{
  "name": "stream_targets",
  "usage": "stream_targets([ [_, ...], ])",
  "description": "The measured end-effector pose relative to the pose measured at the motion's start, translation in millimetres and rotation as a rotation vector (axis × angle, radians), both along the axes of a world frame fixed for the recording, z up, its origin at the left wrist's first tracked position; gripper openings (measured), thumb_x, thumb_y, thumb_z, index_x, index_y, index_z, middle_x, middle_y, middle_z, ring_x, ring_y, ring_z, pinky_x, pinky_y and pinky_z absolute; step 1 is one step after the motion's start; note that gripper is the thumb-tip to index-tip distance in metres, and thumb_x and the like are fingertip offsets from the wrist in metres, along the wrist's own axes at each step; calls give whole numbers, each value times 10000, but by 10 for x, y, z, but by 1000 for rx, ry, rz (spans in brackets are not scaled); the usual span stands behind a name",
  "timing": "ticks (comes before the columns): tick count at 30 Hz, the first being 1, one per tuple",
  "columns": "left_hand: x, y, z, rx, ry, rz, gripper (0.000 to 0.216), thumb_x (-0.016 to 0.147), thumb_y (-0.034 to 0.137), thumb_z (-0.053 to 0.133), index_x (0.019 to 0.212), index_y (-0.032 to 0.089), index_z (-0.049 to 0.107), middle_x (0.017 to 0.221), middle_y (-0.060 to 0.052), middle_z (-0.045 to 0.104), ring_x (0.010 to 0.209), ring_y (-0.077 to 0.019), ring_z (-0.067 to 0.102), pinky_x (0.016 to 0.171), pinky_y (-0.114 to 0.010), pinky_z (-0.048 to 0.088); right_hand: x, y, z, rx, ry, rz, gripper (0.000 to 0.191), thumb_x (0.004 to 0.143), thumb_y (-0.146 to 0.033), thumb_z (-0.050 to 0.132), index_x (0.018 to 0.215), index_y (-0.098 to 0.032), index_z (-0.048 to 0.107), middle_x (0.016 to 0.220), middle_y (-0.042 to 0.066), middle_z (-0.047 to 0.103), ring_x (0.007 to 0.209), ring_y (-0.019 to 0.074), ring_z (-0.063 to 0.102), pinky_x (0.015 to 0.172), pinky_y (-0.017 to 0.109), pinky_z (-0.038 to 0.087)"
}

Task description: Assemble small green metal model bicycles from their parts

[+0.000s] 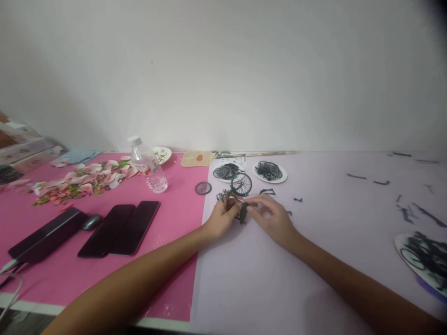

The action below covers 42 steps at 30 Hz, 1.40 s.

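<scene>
In the middle of the table, a small dark green model bicycle (241, 184) is held between my two hands, one spoked wheel standing up at its far side. My left hand (223, 217) is closed round the model's near left part, where some silvery bits show. From the right, my right hand (268, 215) pinches the dark green piece at the model's near end with thumb and fingers. Part of the frame is hidden behind the fingers. A loose spoked wheel (203, 188) lies flat to the left of the model.
Behind my hands stand two white plates of dark parts, the left plate (213, 166) and right plate (284, 177). Loose dark pieces (405, 214) and another loaded plate (400, 239) lie right. Leftward are a water bottle (148, 167), phones (134, 228) and pink pieces (87, 179).
</scene>
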<state>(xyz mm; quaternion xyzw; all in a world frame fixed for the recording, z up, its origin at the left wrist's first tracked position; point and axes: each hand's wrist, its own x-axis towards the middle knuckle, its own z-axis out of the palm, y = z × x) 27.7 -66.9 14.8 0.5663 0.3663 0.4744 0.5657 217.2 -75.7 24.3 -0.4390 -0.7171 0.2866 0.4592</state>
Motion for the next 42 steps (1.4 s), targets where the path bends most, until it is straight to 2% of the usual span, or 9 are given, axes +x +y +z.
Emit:
stream_targets([
  [6,-2,-10,-5,6,21,-10,279,967,441,604,928,166,607,808,-12,589,778,-153,556,743,-284,450,13,-2,-6,-12,-28,5,188,949,-356,668,1081,-267,768,1101,87,722,984,241,671,701,338,576],
  [14,-13,-31,-10,10,60,7,282,967,433,605,872,168,591,784,-9,586,755,-147,548,717,-274,453,15,-3,28,-39,-51,-4,115,918,-337,671,937,-236,722,976,67,685,899,213,645,625,289,516],
  [18,-11,-30,-15,-3,85,6,271,968,399,610,836,165,583,734,-10,606,699,-137,560,665,-260,443,18,10,41,-113,13,5,141,887,-359,692,905,-221,712,939,52,684,869,198,644,618,272,499],
  [21,-1,-30,-12,-18,34,-3,246,964,408,628,959,162,618,760,-12,646,706,-140,601,684,-262,472,33,26,36,-155,54,5,168,867,-379,709,896,-214,705,932,50,689,869,198,643,616,267,493],
  [24,7,-33,0,-28,-23,-10,315,954,452,658,1081,167,622,830,-25,685,763,-150,644,724,-269,499,48,32,38,-141,45,-18,160,850,-372,719,879,-216,702,921,45,689,853,194,630,609,265,483],
  [32,1,-19,-17,-28,-71,-51,369,941,495,687,1089,165,611,860,-31,670,779,-148,631,745,-276,505,55,23,66,-65,-6,-25,128,881,-358,720,891,-231,718,967,55,683,848,197,611,629,287,477],
  [38,-8,-26,-25,-4,-26,-25,394,940,522,674,1108,168,625,973,-59,677,894,-172,631,835,-298,506,67,23,59,-107,-28,9,119,897,-347,699,921,-233,721,1013,57,681,899,202,619,672,298,483],
  [42,-20,-45,5,19,16,-21,322,970,472,630,1105,180,650,1002,-61,692,940,-186,628,871,-310,504,76,45,22,-131,-7,31,109,887,-333,697,898,-225,690,986,46,664,923,202,627,679,289,485],
])
